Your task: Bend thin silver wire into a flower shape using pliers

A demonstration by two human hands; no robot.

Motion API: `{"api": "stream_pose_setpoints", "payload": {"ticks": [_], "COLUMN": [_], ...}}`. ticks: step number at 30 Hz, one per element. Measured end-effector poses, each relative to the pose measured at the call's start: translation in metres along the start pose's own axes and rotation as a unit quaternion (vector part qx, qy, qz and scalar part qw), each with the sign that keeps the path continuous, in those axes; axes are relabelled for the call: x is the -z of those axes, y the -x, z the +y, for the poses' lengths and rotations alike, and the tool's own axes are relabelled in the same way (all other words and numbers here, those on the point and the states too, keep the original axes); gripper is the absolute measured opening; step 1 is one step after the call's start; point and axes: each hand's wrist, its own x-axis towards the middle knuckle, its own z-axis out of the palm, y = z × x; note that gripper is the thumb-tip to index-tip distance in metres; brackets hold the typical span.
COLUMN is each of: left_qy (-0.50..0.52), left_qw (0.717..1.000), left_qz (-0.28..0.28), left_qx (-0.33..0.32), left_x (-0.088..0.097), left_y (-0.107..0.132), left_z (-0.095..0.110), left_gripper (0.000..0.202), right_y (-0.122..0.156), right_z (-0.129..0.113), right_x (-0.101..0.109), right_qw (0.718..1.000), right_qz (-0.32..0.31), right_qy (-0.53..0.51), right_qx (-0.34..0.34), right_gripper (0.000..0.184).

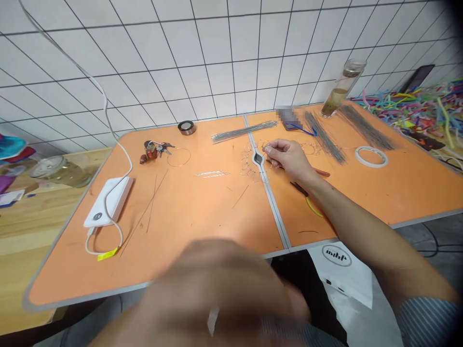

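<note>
My right hand is over the seam in the orange table, thumb and forefinger pinched on the edge of a ring of thin looped wire. The wire ring lies flat or nearly flat; its right part is hidden by the hand. My left hand is large and blurred close to the camera, its fingers smeared so that their pose does not show. Beside my right wrist are yellow-handled pliers and a red handle. Left of the ring lie several short bright wire pieces.
Bundles of straight wire lie along the back. Also on the table are dark tape, keys, a white power bank with a cable, a white tape roll and a glass bottle. Colourful strips fill the right.
</note>
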Motion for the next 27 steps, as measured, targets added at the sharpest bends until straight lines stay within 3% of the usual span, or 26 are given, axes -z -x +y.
{"api": "stream_pose_setpoints", "payload": {"ticks": [2,3,4,6,8,11,14,16,20,22,27], "left_qy": [0.025,0.092,0.164,0.269,0.328,0.352,0.331,0.323,0.328,0.312,0.285], "left_qw": [0.997,0.983,0.963,0.915,0.886,0.880,0.887,0.891,0.910,0.924,0.932], "left_qz": [0.074,0.147,0.184,0.171,0.105,0.062,0.103,0.120,0.043,0.030,0.045], "left_qx": [0.017,0.054,0.113,0.250,0.310,0.314,0.305,0.295,0.251,0.217,0.219], "left_x": [0.003,0.003,0.002,-0.002,-0.004,-0.003,-0.002,-0.004,-0.013,-0.014,-0.010], "left_y": [-0.041,-0.064,-0.084,-0.115,-0.130,-0.129,-0.122,-0.120,-0.119,-0.119,-0.116], "left_z": [-0.022,-0.036,-0.051,-0.078,-0.096,-0.107,-0.114,-0.122,-0.140,-0.146,-0.146], "left_gripper": [0.042,0.043,0.043,0.050,0.050,0.044,0.039,0.041,0.044,0.041,0.037], "right_y": [0.000,0.000,0.000,0.001,0.002,0.001,0.001,0.002,0.005,0.005,0.006], "right_z": [0.002,0.002,0.001,-0.002,-0.004,-0.004,-0.004,-0.004,-0.004,-0.001,0.008], "right_x": [0.001,0.001,0.001,0.000,0.000,0.002,0.001,-0.001,-0.008,-0.010,-0.012], "right_qw": [1.000,0.999,0.998,0.997,0.999,0.999,0.997,0.999,0.998,0.992,0.987], "right_qz": [-0.016,-0.025,-0.034,-0.041,-0.029,0.022,0.035,0.019,-0.013,-0.032,-0.064], "right_qy": [-0.025,-0.039,-0.052,-0.063,-0.036,0.044,0.066,0.039,-0.056,-0.104,-0.128], "right_qx": [-0.008,-0.012,-0.017,-0.022,-0.013,0.018,0.024,0.011,-0.034,-0.063,-0.075], "right_gripper": [0.037,0.039,0.041,0.044,0.043,0.039,0.035,0.035,0.042,0.044,0.041]}}
